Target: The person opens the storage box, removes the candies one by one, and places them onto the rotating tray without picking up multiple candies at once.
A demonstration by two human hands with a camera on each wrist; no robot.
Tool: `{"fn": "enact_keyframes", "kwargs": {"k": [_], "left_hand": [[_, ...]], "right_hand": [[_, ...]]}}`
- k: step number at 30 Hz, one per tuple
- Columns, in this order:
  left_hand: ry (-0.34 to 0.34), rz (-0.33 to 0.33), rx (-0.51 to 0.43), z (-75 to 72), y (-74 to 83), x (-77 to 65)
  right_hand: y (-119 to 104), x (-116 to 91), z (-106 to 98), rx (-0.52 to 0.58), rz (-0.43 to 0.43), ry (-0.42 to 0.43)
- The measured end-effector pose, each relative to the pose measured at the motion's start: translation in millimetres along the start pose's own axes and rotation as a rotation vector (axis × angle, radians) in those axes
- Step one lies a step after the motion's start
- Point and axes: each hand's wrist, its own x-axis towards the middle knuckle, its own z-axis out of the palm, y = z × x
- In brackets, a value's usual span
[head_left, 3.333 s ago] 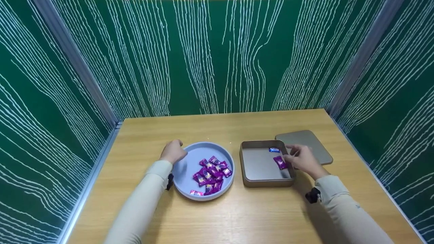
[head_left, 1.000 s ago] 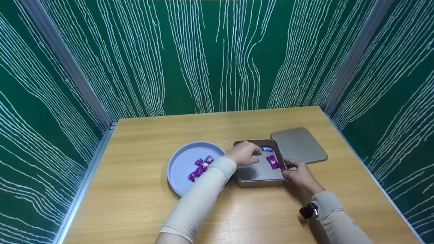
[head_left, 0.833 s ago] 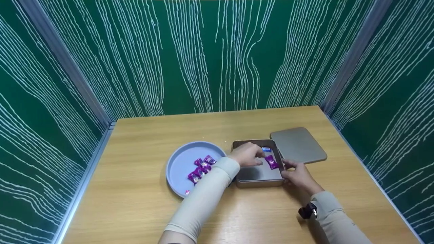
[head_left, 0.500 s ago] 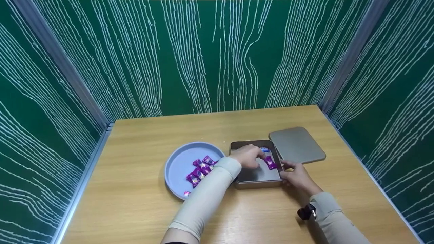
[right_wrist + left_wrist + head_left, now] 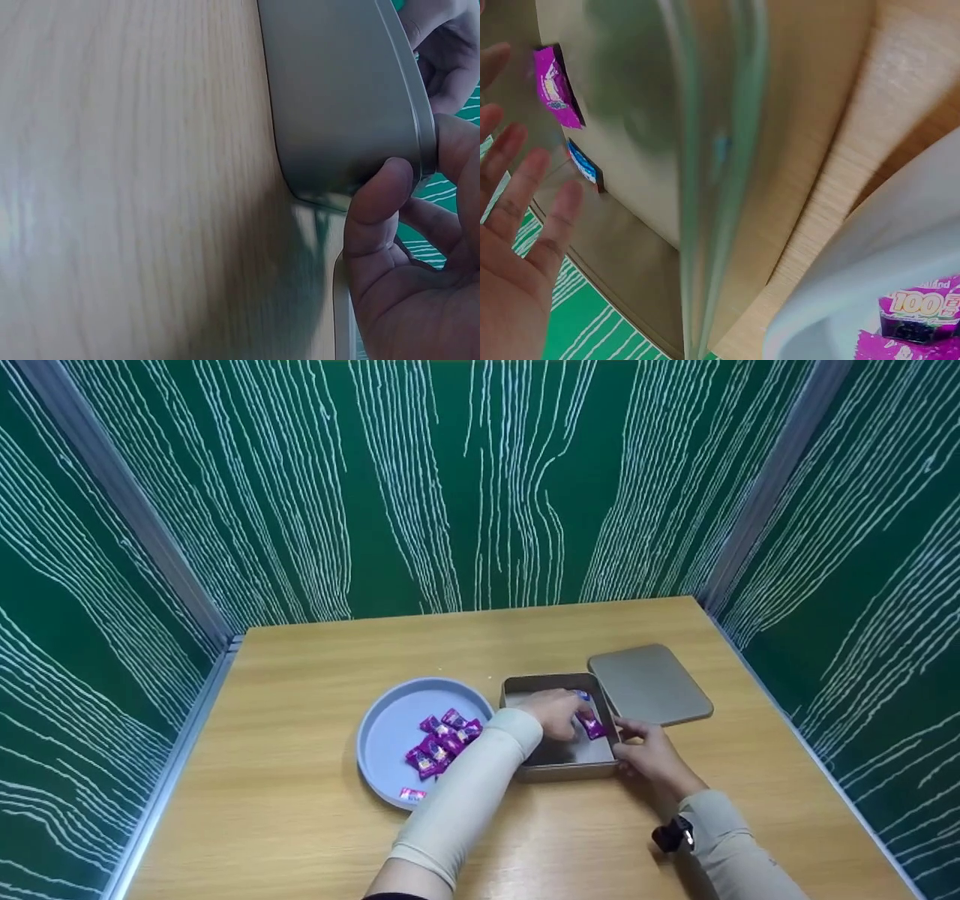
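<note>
My left hand (image 5: pixel 553 712) reaches across into a square metal tin (image 5: pixel 570 772). Its fingers hang loosely extended over a purple-wrapped candy (image 5: pixel 594 728), fingertips right at it in the head view. Nothing sits between the spread fingers (image 5: pixel 526 184) in the left wrist view. A blue-wrapped candy (image 5: pixel 583 165) lies in the tin beside the purple one. My right hand (image 5: pixel 654 754) grips the tin's near right corner, thumb and fingers at its rim (image 5: pixel 429 142).
Left of the tin stands a round light-blue tray (image 5: pixel 379 742) with several purple candies (image 5: pixel 435 751) and a pink one (image 5: pixel 412 794), partly behind my left forearm (image 5: pixel 465 802). The tin's flat lid (image 5: pixel 652 686) lies behind right on the wooden table (image 5: pixel 300 735).
My left hand has gone from the tray's left rim across into the tin, then lower and rightward to the purple candy. My right hand has slid along the tin's side to its near corner.
</note>
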Motion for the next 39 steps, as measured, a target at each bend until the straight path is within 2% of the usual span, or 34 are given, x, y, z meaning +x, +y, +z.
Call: {"fn": "enact_keyframes", "kwargs": {"k": [6,14,20,27,36,39], "left_hand": [[-0.031,-0.032,0.008,5.8,-0.8,5.0],[-0.031,-0.025,0.066,5.9,9.7,9.1],[-0.03,-0.057,0.06,8.0,9.0,9.8],[-0.051,-0.021,0.048,13.1,3.7,12.5],[-0.133,-0.002,0.069,16.0,8.5,15.5],[-0.141,0.001,0.078,16.3,11.2,15.3]], "right_hand": [[0.8,0.2,0.9,0.012,0.01,-0.004],[0.9,-1.7,-3.3,-0.007,0.024,-0.014],[4.4,-0.5,-2.8,0.006,0.019,-0.021],[3.4,2.4,-0.3,0.022,0.022,-0.033],[-1.7,-2.5,3.9,0.027,0.027,-0.012],[-2.1,-2.7,4.9,0.022,0.028,0.001]]}}
